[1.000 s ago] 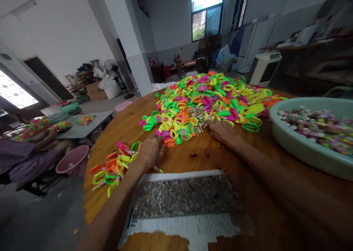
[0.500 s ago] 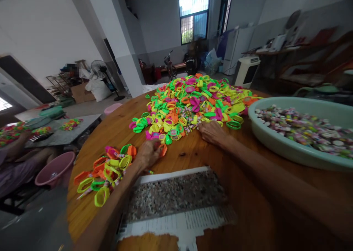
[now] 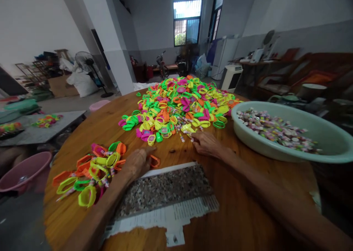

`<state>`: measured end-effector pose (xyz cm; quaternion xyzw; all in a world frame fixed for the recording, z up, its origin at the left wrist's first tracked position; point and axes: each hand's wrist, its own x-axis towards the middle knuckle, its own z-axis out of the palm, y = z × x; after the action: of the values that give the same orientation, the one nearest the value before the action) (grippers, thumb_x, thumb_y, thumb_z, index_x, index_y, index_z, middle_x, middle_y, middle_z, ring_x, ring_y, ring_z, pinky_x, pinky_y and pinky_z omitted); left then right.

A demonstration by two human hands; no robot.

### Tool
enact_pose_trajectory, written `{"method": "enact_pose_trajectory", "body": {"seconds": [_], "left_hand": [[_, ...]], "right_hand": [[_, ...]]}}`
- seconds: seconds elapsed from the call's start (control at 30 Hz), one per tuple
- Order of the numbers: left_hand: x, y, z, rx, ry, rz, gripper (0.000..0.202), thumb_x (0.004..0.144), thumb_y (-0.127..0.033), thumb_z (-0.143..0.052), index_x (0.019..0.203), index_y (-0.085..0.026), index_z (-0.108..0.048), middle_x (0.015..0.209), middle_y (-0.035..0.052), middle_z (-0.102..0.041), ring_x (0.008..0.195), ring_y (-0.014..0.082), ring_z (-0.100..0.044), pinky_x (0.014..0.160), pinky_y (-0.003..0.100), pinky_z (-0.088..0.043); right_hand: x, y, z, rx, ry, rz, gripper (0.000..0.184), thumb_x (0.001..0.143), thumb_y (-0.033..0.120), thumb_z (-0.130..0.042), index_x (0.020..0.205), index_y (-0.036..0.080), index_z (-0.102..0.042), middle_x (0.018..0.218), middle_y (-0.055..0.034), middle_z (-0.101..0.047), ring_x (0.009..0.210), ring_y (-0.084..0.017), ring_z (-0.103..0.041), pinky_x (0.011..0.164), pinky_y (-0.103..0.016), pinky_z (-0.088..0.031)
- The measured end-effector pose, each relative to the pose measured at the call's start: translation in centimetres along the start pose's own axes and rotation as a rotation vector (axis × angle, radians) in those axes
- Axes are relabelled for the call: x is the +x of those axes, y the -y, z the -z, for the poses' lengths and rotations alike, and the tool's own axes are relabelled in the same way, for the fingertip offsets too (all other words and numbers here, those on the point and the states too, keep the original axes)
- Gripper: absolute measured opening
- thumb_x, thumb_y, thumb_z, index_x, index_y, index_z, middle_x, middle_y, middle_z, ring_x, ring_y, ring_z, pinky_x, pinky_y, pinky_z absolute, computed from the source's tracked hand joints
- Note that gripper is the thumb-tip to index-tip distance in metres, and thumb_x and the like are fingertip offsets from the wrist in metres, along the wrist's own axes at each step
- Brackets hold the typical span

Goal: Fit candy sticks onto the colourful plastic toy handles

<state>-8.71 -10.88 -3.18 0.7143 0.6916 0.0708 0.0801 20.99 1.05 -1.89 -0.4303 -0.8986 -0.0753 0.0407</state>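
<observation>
At the far left, a pink tub (image 3: 35,166) stands on the floor, beyond the edge of the round wooden table (image 3: 82,133). On the table's left part lies a small pile (image 3: 85,170) of orange, yellow, green and magenta bands; one yellow loop (image 3: 66,186) at its left edge has its long axis slanting up to the right. The left hand (image 3: 136,162) is palm down beside this pile, its fingers close together and reaching forward and right; whether they pinch anything cannot be told. At its fingertips is an orange band (image 3: 155,162), a flattened loop with its long axis running roughly left to right and its far end pointing right. Nearer the person, a speckled stone slab (image 3: 165,190) lies on torn printed paper (image 3: 154,219), its long axis crosswise with the right end farther away. Behind, bright bands point every way in a large heap (image 3: 179,103); at its near edge, thin tubes (image 3: 182,137) point toward the person. The right hand (image 3: 206,144) has curled fingers at this edge, just beside a yellow band (image 3: 189,128) lying lengthwise left to right; its grip is unclear. Farther right, a pale green basin (image 3: 256,148) holds many small, colourful pieces (image 3: 275,129).
</observation>
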Motion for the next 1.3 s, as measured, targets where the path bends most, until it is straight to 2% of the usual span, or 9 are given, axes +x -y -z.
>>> {"method": "enact_pose_trajectory", "body": {"seconds": [0.1,0.27,0.4,0.53,0.73,0.83,0.97,1.1,1.3], "left_hand": [[0.0,0.1,-0.5,-0.035,-0.019,-0.115,0.054,0.086,-0.015,-0.046,0.137,-0.026,-0.061,0.117,0.0110,-0.069,0.098,0.0222,-0.068,0.089,0.033,-0.050],[0.2,-0.2,-1.1,-0.112,-0.052,-0.175,0.042,0.089,-0.016,-0.046,0.123,-0.022,-0.070,0.114,0.0099,-0.071,0.104,0.0218,-0.066,0.094,0.033,-0.049],[0.2,-0.8,-1.0,-0.091,-0.047,-0.170,0.037,0.090,-0.018,-0.046,0.116,-0.021,-0.073,0.108,0.0100,-0.073,0.100,0.0224,-0.067,0.090,0.033,-0.050],[-0.3,-1.4,-0.4,-0.105,-0.043,-0.202,0.036,0.089,-0.017,-0.047,0.114,-0.020,-0.072,0.100,0.0090,-0.073,0.095,0.0210,-0.067,0.086,0.031,-0.050],[-1.8,-2.5,0.6,-0.206,-0.023,-0.278,0.027,0.091,-0.020,-0.047,0.105,-0.022,-0.071,0.096,0.0050,-0.073,0.085,0.0179,-0.065,0.075,0.028,-0.047],[-2.3,-3.1,0.7,-0.174,0.014,-0.266,0.021,0.093,-0.024,-0.047,0.092,-0.021,-0.068,0.088,0.0040,-0.071,0.080,0.0183,-0.064,0.069,0.029,-0.045],[-2.6,-3.6,0.9,-0.153,0.024,-0.249,0.020,0.093,-0.023,-0.045,0.090,-0.020,-0.065,0.088,0.0050,-0.070,0.082,0.0194,-0.064,0.071,0.029,-0.044],[-3.1,-3.8,1.3,-0.135,0.017,-0.262,0.022,0.095,-0.024,-0.043,0.087,-0.020,-0.064,0.087,0.0058,-0.068,0.080,0.0197,-0.063,0.070,0.030,-0.043],[-3.7,-4.7,1.1,0.037,0.078,-0.256,0.030,0.097,-0.028,-0.040,0.085,-0.019,-0.066,0.091,0.0086,-0.069,0.084,0.0228,-0.064,0.071,0.034,-0.043]], "right_hand": [[-0.8,0.2,0.1,0.043,-0.021,-0.012,0.029,0.092,0.021,-0.045,0.112,0.021,-0.066,0.101,-0.0066,-0.069,0.094,-0.019,-0.063,0.078,-0.026,-0.040],[-1.9,2.8,-0.3,0.018,-0.112,-0.110,0.034,0.099,0.028,-0.037,0.122,0.019,-0.060,0.110,-0.0124,-0.065,0.086,-0.022,-0.063,0.069,-0.030,-0.038],[-0.3,4.8,-0.6,0.014,-0.088,-0.002,0.031,0.100,0.029,-0.037,0.120,0.020,-0.059,0.111,-0.0112,-0.063,0.088,-0.021,-0.062,0.067,-0.030,-0.035],[2.9,4.6,-1.0,-0.065,0.028,0.151,0.038,0.094,0.021,-0.046,0.131,0.023,-0.056,0.120,-0.0136,-0.059,0.091,-0.022,-0.062,0.067,-0.031,-0.034],[4.2,4.2,-1.4,-0.062,0.051,0.230,0.028,0.098,0.027,-0.046,0.116,0.018,-0.065,0.123,-0.0175,-0.057,0.093,-0.024,-0.060,0.071,-0.032,-0.036],[2.8,4.8,-0.8,-0.003,-0.005,0.211,0.028,0.100,0.027,-0.043,0.113,0.015,-0.064,0.119,-0.0155,-0.060,0.092,-0.022,-0.059,0.072,-0.030,-0.036],[-0.1,6.1,0.9,0.090,-0.049,0.217,0.027,0.101,0.021,-0.038,0.109,0.013,-0.063,0.102,-0.0097,-0.065,0.091,-0.020,-0.059,0.076,-0.030,-0.037],[-3.9,7.5,2.8,0.321,-0.103,0.276,0.027,0.098,0.018,-0.043,0.116,0.017,-0.063,0.103,-0.0077,-0.067,0.093,-0.020,-0.061,0.079,-0.030,-0.040],[-8.4,9.7,3.0,0.285,0.038,0.266,0.018,0.094,0.020,-0.049,0.101,0.017,-0.066,0.097,-0.0099,-0.064,0.083,-0.021,-0.057,0.074,-0.034,-0.041]]}}
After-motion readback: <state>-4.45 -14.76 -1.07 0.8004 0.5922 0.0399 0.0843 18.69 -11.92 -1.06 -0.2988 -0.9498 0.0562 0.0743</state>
